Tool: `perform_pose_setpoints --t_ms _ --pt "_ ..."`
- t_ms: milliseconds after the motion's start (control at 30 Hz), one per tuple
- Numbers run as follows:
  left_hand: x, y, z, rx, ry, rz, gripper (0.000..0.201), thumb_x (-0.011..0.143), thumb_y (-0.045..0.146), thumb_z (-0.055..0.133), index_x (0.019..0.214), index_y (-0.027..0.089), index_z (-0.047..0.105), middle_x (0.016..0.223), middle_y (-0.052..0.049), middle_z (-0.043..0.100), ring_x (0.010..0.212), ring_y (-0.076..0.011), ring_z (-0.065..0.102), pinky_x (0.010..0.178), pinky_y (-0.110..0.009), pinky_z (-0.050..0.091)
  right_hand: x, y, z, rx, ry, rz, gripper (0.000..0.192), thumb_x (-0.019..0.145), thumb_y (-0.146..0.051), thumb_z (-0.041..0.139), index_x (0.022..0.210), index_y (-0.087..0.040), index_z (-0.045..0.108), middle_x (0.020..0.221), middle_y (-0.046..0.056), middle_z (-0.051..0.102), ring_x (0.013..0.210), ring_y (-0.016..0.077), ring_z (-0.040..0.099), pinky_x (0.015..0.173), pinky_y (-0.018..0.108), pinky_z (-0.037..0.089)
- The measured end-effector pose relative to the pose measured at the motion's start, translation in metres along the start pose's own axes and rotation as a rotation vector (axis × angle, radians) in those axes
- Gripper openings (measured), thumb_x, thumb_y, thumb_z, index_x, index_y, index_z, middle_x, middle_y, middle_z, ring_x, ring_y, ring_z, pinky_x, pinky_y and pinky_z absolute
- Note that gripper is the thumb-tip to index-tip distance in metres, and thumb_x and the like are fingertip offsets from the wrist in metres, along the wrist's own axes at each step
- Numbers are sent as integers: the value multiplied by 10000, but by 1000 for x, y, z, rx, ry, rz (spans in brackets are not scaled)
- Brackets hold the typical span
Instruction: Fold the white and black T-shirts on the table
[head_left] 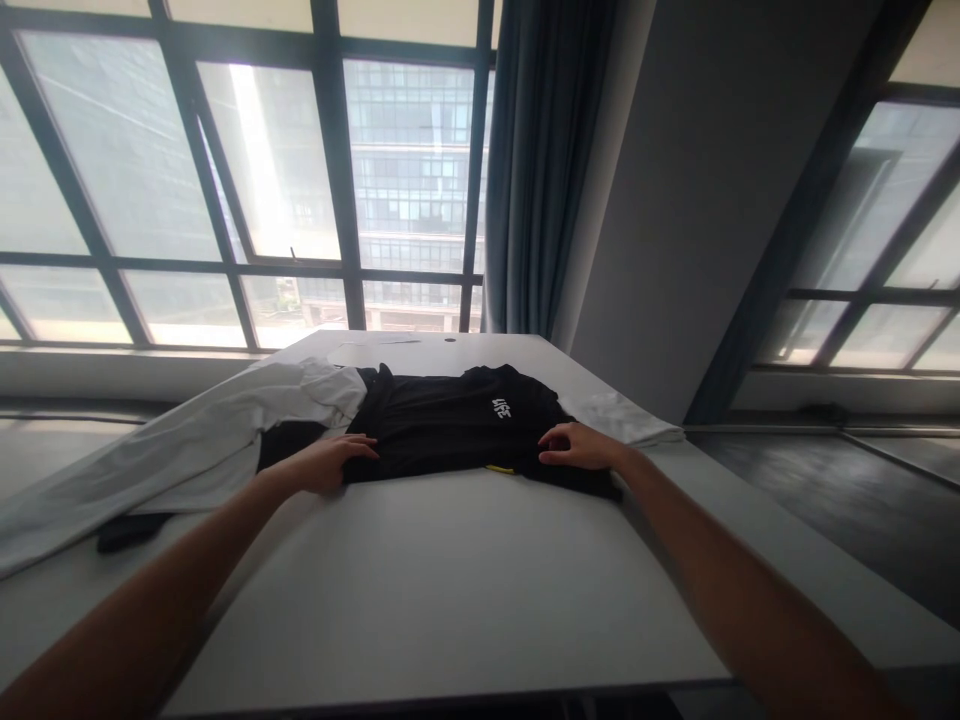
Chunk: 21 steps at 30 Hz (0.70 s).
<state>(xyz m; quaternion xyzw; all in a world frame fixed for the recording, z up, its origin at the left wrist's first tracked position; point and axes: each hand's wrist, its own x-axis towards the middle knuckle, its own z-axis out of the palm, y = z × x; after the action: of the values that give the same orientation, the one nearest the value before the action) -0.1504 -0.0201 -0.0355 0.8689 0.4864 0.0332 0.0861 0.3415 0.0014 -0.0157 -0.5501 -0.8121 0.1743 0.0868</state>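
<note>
Near half of white table: bare, open passage from the near edge up to the black T-shirt. Left side blocked by white garment draped over the table edge, dark cloth beside it. Right of the shirt, smaller white cloth. Far strip beyond the shirt mostly open.

A white table bears a black shirt and white garments.

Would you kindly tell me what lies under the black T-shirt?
The black T-shirt lies on the white table, partly over a white garment. Both hands, left and right, rest on it. Anything beneath it is hidden.
</note>
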Motion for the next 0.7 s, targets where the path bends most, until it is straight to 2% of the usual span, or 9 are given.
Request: perform_pose_setpoints --t_ms 67,133,233,333,400,500,600,700 --pt "-9 4 -4 -49 -72 37 696 643 48 509 1291 258 649 1513 -22 503 1387 -244 464 1170 -335 344 -2 -7 7 -4 -19 -31 591 697 -596 756 1113 -177 736 1106 111 677 976 261 631 847 315 494" --pt "-17 3 -10 -86 -129 33 687 624 66 550 1270 272 657 1503 -16 513 1340 -248 514 1126 -310 395 0 -14 15 -14 -5 -75 501 677 -531 782 1027 -175 744 1117 104 647 963 242 618 844 304 491" --pt "-23 -4 -19 -94 -136 0 627 584 122 627 1190 265 694 1420 -29 583 1251 -265 577 1047 -305 460 4 -22 19 20 -12 -138 375 742 -504 721 915 -171 714 1025 78 642 887 209 597 794 296 483" --pt "-23 -13 -21 -77 -61 -40 353 594 198 646 929 226 754 1145 -52 711 1042 -259 658 941 -314 504 1 -27 11 123 58 -175 402 838 -557 588 918 -169 659 903 54 637 814 190 567 760 303 467" --pt "-21 -19 -21 -83 -17 -83 179 623 258 637 764 209 737 931 -58 736 889 -251 672 854 -324 519 -4 -27 1 193 140 -185 452 855 -608 538 929 -171 629 875 47 623 800 185 550 755 306 461" --pt "-23 -27 -22 -134 -18 -146 159 620 320 649 699 198 714 744 -50 716 755 -245 660 736 -322 517 -15 -29 -13 259 169 -184 509 803 -674 577 912 -178 613 845 36 601 785 178 535 734 300 454" --pt "-28 -35 -26 -185 -41 -178 195 599 350 659 713 203 717 727 -31 720 743 -237 663 703 -303 508 -24 -34 -21 284 36 -154 538 744 -685 655 914 -176 632 781 13 582 726 154 527 671 277 441" --pt "-35 -40 -30 -215 -43 -225 264 566 358 663 772 214 742 774 -20 743 779 -241 677 724 -296 516 -28 -37 -21 340 -254 -97 594 649 -664 755 963 -166 676 768 6 610 718 151 572 672 270 464"
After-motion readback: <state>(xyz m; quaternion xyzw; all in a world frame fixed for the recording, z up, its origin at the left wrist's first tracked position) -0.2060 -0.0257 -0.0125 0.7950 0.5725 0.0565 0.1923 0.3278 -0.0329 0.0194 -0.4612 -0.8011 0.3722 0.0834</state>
